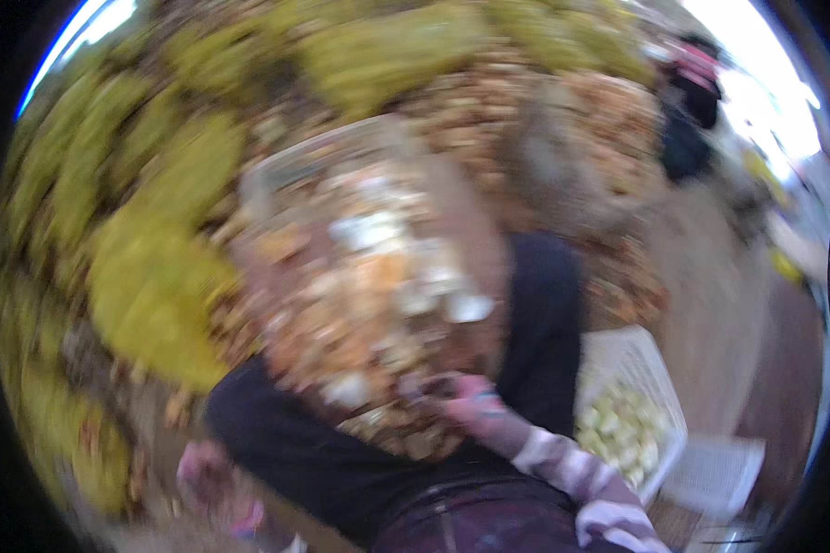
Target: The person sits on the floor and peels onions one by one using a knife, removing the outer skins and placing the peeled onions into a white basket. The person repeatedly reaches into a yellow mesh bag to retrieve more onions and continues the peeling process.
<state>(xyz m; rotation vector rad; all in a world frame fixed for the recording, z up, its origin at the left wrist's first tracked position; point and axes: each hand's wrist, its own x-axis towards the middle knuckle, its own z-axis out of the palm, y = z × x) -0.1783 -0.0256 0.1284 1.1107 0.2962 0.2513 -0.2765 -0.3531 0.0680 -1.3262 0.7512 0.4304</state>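
Observation:
Motion blurs the whole view. In front of me, between my knees, a heap of onions and loose skins (360, 276) covers a reddish-brown surface (474, 228). My right hand (463, 401), in a pinkish glove, reaches to the near edge of this heap. Something dark shows at its fingers, but blur hides whether it is held. Low on the left, outside my thigh, hangs my left hand (211, 477), also pinkish. What its fingers do is too smeared to tell. A few paler onions (470, 306) lie on the right side of the heap.
Yellow mesh sacks (159, 297) crowd the left and far side. A white plastic crate (667, 401) with pale peeled onions (619, 428) stands to my right, beside another white crate (716, 473). More brown onions (609, 124) are piled beyond. A person (692, 90) is at the far right.

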